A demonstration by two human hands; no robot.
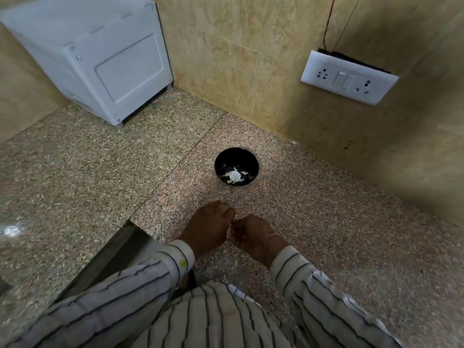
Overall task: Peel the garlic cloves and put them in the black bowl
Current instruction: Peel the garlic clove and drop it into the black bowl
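Note:
A black bowl (236, 160) stands on the speckled granite counter (326, 222), near the back wall. Inside it lie white garlic pieces (234, 176). In front of the bowl my left hand (209, 226) and my right hand (252, 236) are held close together just above the counter, both with curled fingers. Their fingertips meet around something small that the fingers hide, so I cannot make out a clove or its skin. Both striped sleeves fill the bottom of the view.
A white appliance (100, 56) sits at the back left corner. On the right wall is a white socket and switch plate (347, 77) with thin wires rising from it. A gap in the counter (118, 249) opens at the left of my arms.

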